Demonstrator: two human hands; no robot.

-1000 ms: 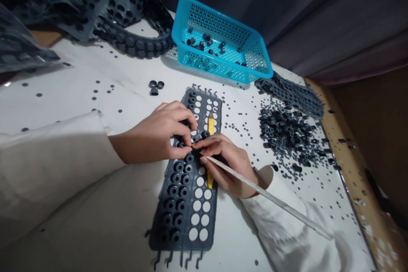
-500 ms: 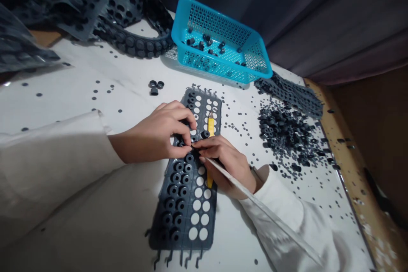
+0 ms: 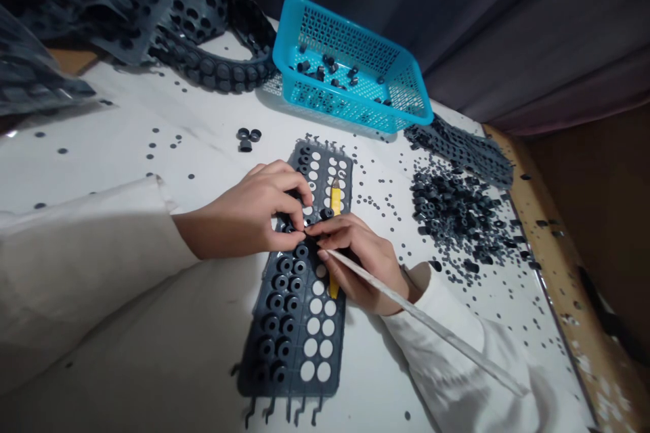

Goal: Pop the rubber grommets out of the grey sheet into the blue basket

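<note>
The left hand (image 3: 248,211) is seen curled over the dark grey perforated plate (image 3: 265,325), its fingertips pinched down together at the plate's middle; what is gripped there is hidden by the fingers and cannot be made out. The right hand (image 3: 358,264) is closed around a long pale stick (image 3: 426,314), which is laid back over the wrist and along the white sleeve (image 3: 447,358), and its fingertips are brought in just beside the left fingertips. The plate is lying flat on the white worktop (image 3: 101,149), partly covered by both hands. About thirteen black rings (image 3: 281,282) are counted seated in its lower half, in two columns; more are seen at its top end, though the exact number is hard to tell. One more ring (image 3: 326,213) is sitting just above the right fingers. A yellow strip (image 3: 335,199) is seen on the plate, its middle cut off by the right hand. One blue basket (image 3: 345,30) is holding scattered rings, three rings (image 3: 244,139) are grouped nearby, and an uncountable heap (image 3: 451,210) is spread to the right.
</note>
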